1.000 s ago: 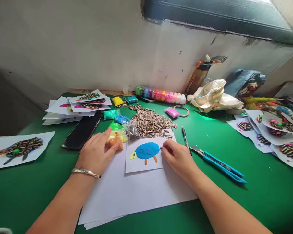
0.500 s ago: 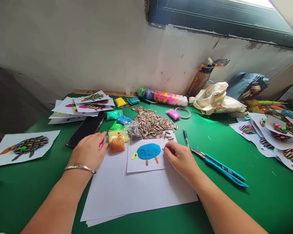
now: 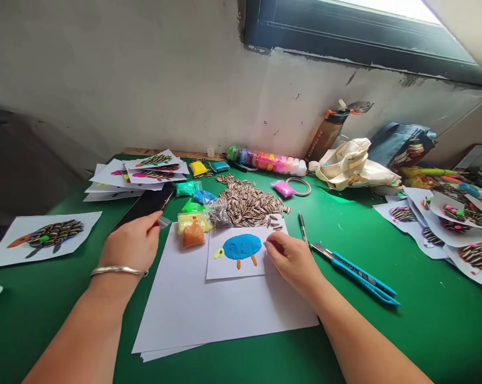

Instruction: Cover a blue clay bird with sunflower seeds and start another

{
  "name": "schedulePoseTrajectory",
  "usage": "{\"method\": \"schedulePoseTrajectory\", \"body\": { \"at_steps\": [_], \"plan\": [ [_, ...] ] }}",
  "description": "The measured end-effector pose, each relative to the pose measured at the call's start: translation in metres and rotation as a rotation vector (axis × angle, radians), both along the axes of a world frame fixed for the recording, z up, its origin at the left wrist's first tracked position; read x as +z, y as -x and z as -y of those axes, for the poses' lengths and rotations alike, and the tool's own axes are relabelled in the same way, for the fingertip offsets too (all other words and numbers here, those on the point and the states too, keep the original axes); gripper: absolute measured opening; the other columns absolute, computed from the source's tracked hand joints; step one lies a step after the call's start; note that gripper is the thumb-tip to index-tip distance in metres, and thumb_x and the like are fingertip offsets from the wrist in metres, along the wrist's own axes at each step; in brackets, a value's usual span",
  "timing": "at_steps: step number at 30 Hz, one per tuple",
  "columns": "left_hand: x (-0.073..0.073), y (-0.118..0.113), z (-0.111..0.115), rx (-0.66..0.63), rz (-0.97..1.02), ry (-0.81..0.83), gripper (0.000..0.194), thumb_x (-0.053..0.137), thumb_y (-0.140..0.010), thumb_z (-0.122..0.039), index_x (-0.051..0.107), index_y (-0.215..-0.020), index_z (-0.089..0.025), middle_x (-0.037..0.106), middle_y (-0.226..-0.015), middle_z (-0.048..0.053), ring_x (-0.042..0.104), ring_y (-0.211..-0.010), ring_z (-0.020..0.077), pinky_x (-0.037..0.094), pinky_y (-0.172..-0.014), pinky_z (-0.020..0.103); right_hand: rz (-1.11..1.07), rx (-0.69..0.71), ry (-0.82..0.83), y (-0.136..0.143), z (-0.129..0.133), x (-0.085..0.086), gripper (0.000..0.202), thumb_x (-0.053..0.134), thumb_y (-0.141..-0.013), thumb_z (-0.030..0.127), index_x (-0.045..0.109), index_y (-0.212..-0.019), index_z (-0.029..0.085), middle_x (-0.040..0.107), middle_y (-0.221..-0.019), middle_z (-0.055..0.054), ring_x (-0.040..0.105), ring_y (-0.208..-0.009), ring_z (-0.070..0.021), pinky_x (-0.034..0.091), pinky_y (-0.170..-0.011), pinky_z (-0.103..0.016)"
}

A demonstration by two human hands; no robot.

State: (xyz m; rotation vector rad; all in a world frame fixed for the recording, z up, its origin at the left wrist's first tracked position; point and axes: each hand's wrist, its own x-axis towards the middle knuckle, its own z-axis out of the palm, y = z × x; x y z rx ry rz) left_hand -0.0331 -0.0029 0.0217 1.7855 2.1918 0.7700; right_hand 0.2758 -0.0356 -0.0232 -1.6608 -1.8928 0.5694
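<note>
Card: small white card, centre of the frame, flat on the larger white paper sheets. It bears a turtle-like figure: blue clay body, pale yellow head, two brown legs.

Handling (judged): card light, thin, flexible, likely to slide on the paper; take hold by the bare lower border. Clay soft and easily dented; fingertip pressure on the blue body would probably leave marks. Legs look the most fragile part.

Right hand: thumb and forefinger pinched narrow on a small dark piece, too small to identify. Fingertips at the card's right side, just beside the blue body.

Left hand: fingers closed on a small clear bag, contents mostly hidden. Bag judged light, limp, slick; best gripped at its flat edge. Hand lies left of the card, well apart from it, near the dark phone.

Between left hand and card: orange clay packet, pale yellow packet behind it. Sunflower seeds heaped beyond the card; pen and blue utility knife to its right.
</note>
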Motion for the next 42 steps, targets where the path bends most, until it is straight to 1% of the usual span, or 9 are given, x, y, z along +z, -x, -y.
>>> {"method": "schedulePoseTrajectory", "body": {
  "at_steps": [2,3,7,12,16,20,29,37,42],
  "plan": [
    [0.013,-0.004,0.008,0.197,0.079,-0.001,0.034,0.057,-0.08,-0.035,0.068,-0.11,-0.024,0.07,-0.105,0.003,0.062,-0.097,0.0301,0.046,-0.088,0.045,-0.019,0.008,-0.007,0.001,0.001,0.001,0.013,0.049,-0.086,0.025,0.057,-0.076,0.022,0.051,-0.061,0.003,0.044,-0.057,-0.0121,0.031,-0.056,-0.024],
    [0.018,-0.009,0.013,0.203,0.226,0.006,0.035,0.061,-0.077,-0.037,0.068,-0.11,-0.027,0.071,-0.102,0.0,0.063,-0.092,0.0267,0.048,-0.087,0.043,-0.04,0.013,-0.01,0.002,0.001,0.002,0.013,0.049,-0.086,0.025,0.058,-0.077,0.021,0.051,-0.062,0.003,0.043,-0.058,-0.012,0.032,-0.056,-0.024],
    [0.024,-0.041,0.029,-0.134,1.059,0.192,0.051,0.079,-0.061,-0.039,0.068,-0.108,-0.023,0.071,-0.103,0.005,0.065,-0.085,0.0211,0.054,-0.072,0.033,-0.242,0.053,0.034,0.016,0.006,0.019,0.013,0.049,-0.086,0.026,0.06,-0.082,0.021,0.055,-0.069,0.002,0.046,-0.061,-0.0119,0.036,-0.057,-0.024],
    [0.016,-0.081,0.038,-0.26,1.384,0.517,0.051,0.083,-0.058,-0.032,0.069,-0.104,-0.017,0.072,-0.085,0.006,0.063,-0.072,0.016,0.052,-0.059,0.025,-0.499,0.175,0.237,0.036,0.01,0.05,0.014,0.051,-0.087,0.031,0.059,-0.09,0.021,0.058,-0.074,0.001,0.051,-0.065,-0.0119,0.039,-0.057,-0.023],
    [0.018,-0.09,0.034,-0.245,1.431,0.51,0.053,0.081,-0.06,-0.037,0.066,-0.107,-0.017,0.07,-0.086,0.006,0.063,-0.071,0.0156,0.052,-0.057,0.025,-0.496,0.165,0.194,0.046,0.001,0.056,0.016,0.053,-0.084,0.029,0.056,-0.073,0.019,0.052,-0.065,0.003,0.046,-0.06,-0.0106,0.036,-0.053,-0.022],
    [0.018,-0.089,0.026,-0.282,1.426,0.528,0.047,0.078,-0.064,-0.044,0.067,-0.101,-0.017,0.068,-0.088,0.006,0.064,-0.086,0.0196,0.056,-0.068,0.031,-0.614,0.073,0.109,0.055,-0.01,0.052,0.017,0.055,-0.083,0.031,0.056,-0.072,0.018,0.05,-0.065,0.002,0.047,-0.06,-0.0111,0.037,-0.054,-0.023],
    [0.014,-0.096,0.004,-0.295,1.35,0.621,0.037,0.083,-0.06,-0.034,0.063,-0.083,-0.012,0.07,-0.072,0.005,0.066,-0.064,0.0145,0.052,-0.056,0.023,-1.085,0.13,0.426,0.034,-0.02,0.04,0.018,0.064,-0.079,0.028,0.056,-0.068,0.017,0.05,-0.055,0.004,0.044,-0.052,-0.0083,0.035,-0.05,-0.021],
    [0.006,-0.093,-0.009,-0.297,1.279,0.636,0.042,0.082,-0.058,-0.042,0.064,-0.082,-0.014,0.071,-0.073,0.005,0.067,-0.063,0.0155,0.05,-0.054,0.023,-0.827,0.184,0.396,0.023,-0.026,0.042,0.021,0.06,-0.083,0.035,0.065,-0.077,0.016,0.062,-0.072,-0.001,0.051,-0.062,-0.0099,0.042,-0.059,-0.024],
    [0.006,-0.089,-0.005,-0.302,1.232,0.625,0.04,0.081,-0.057,-0.043,0.066,-0.081,-0.015,0.07,-0.07,0.003,0.067,-0.066,0.0164,0.051,-0.057,0.024,-0.815,0.199,0.433,0.031,-0.022,0.038,0.02,0.061,-0.081,0.034,0.065,-0.073,0.016,0.057,-0.065,0.001,0.05,-0.057,-0.01,0.041,-0.054,-0.024]
  ]
}}
